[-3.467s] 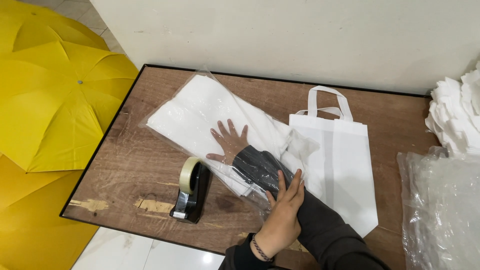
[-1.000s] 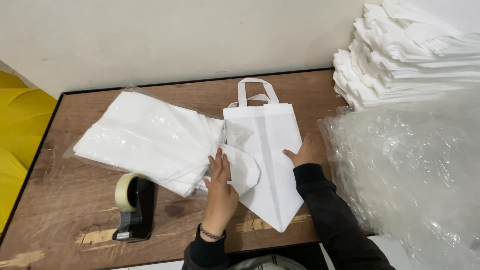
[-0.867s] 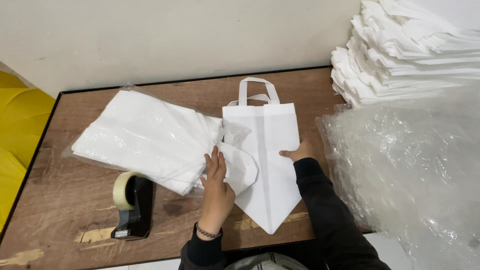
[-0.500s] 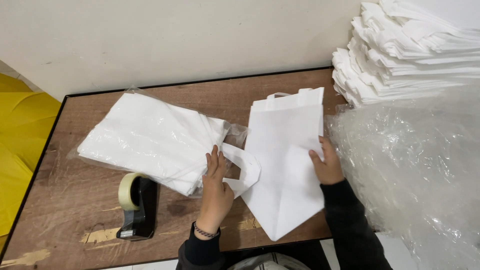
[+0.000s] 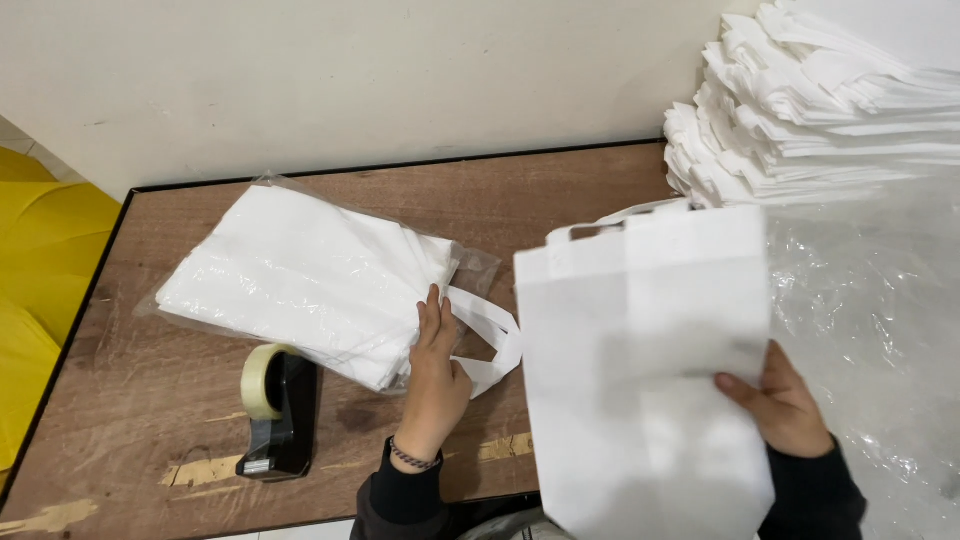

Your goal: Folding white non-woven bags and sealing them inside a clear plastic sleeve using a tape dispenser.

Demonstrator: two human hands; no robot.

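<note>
1. Brown wooden desk (image 5: 420,200) with a dark rim, running along the pale wall; worn, scuffed patches along the near edge.
2. Crinkled clear plastic sheeting (image 5: 870,330) piled over the right end of the desk.
3. Tall stack of folded white bags (image 5: 800,120) at the far right corner, against the wall, partly above the sheeting.
4. Yellow umbrella fabric (image 5: 40,290) off the left edge of the desk, lower than its top.
5. Flat clear-plastic packet of white bags (image 5: 300,280) lying slanted on the left half of the desk, its open end towards the middle, white handle loops (image 5: 490,335) spilling out there.
6. White bag (image 5: 650,370) lifted clear of the desk, near the near edge towards the right, held flat and facing the camera, handles at its top edge, bottom corner hanging past the near edge.
7. Black tape dispenser (image 5: 275,415) with a roll of clear tape, standing near the near edge, just beside the packet's near side.
8. Left hand (image 5: 435,375): open and flat, fingers together, pressing on the packet's open end by the loops; a beaded bracelet at the wrist.
9. Right hand (image 5: 785,405): closed on the white bag's right edge, thumb on the front face, fingers hidden behind.
</note>
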